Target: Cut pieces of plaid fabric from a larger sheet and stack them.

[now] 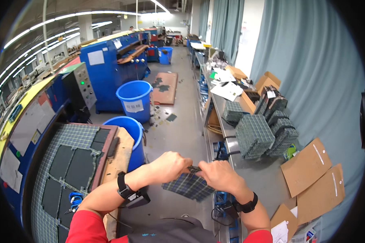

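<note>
Between my two hands hangs a dark plaid fabric piece [189,185], gripped along its upper edge and tilted in front of my body. My left hand [172,165] pinches the upper left part of it. With fingers closed, my right hand [219,173] grips the edge just beside. On the worktable at left lies a checked cloth sheet [69,137] with dark rectangular cut pieces [79,167] on it. At right, a large stack of plaid pieces [253,133] stands on the metal bench [263,172].
Two blue bins [134,97] stand ahead on the left, near a blue machine [103,75]. Scraps litter the aisle floor [180,129]. Flattened cardboard [306,166] leans by the curtain at right. Blue-handled scissors [75,200] rest on the left table.
</note>
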Available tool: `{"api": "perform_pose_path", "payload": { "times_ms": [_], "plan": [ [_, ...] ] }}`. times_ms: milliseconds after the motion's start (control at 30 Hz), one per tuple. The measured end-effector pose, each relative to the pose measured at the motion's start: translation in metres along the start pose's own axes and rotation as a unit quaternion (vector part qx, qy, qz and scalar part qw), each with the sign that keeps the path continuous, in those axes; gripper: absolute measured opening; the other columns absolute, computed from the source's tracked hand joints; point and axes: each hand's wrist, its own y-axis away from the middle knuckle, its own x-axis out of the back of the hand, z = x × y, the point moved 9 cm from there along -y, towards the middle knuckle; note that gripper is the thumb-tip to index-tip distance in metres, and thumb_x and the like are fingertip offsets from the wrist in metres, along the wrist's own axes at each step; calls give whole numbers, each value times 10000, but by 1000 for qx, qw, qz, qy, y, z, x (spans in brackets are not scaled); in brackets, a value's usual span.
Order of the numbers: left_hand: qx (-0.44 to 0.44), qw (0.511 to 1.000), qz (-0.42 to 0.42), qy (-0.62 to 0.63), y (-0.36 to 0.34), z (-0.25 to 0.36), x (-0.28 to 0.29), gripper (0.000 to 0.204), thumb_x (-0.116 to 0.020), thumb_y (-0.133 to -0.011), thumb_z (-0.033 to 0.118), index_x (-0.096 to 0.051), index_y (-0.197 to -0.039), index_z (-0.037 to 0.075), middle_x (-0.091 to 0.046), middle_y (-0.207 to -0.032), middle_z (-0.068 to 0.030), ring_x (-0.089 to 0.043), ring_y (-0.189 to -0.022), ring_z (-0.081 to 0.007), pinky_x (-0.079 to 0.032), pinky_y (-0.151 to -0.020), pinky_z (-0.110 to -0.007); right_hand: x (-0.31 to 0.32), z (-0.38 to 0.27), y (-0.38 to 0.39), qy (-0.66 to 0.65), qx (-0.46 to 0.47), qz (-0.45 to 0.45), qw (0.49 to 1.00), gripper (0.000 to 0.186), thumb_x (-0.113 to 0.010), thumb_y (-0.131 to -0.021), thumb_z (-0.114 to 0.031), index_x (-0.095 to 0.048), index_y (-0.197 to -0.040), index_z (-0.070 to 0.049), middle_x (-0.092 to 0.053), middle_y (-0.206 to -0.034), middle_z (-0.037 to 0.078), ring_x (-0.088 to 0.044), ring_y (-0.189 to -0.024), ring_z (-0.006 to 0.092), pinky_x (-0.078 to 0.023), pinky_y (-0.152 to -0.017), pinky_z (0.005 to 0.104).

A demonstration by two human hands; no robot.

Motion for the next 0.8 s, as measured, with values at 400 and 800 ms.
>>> {"api": "perform_pose_path", "payload": {
  "times_ms": [400, 800],
  "plan": [
    [-120, 987, -47, -91, -149, -26, -25, 140, -722, -867, 110, -628, -877, 7, -689, -775, -175, -689, -779, -391, -539, -682, -449, 3, 126, -7, 16, -66, 252, 965, 92, -593, -940, -74, -540, -928, 0, -625, -777, 169, -636, -755, 357, -495, -679, 470],
    [-188, 974, 9, 127, -264, -158, 13, 279, -796, -805, 96, -676, -1043, 14, -712, -959, -181, -699, -907, -375, -543, -728, -423, 66, 202, -119, 131, -143, 95, 976, 219, -632, -979, -203, -523, -898, -31, -623, -638, 197, -661, -636, 421, -499, -558, 517]
  ]
}}
